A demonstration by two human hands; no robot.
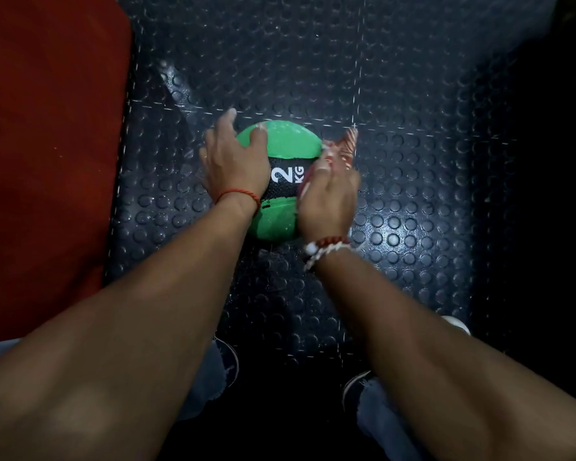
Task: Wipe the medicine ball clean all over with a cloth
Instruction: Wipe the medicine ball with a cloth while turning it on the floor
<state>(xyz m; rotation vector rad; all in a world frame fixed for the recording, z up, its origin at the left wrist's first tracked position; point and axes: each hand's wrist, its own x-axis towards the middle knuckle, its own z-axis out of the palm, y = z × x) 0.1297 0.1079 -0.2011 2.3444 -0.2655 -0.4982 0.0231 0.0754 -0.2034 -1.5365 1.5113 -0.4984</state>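
Observation:
A green medicine ball [291, 144] with a black band marked "2 KG" rests on the studded black floor mat [280, 61]. My left hand [235, 161] lies spread over the ball's left side, fingers reaching onto the green top. My right hand [330, 197] presses a red and white striped cloth [341, 149] against the ball's right side. The cloth is blurred, and its far corner sticks up beyond my fingers. The ball's right flank is hidden under the hand and cloth.
A red padded mat [47, 144] fills the left side, its edge close to the ball. My two shoes [228, 361] stand on the floor mat below the ball, with blue jeans [379, 417] above them. The right side is dark.

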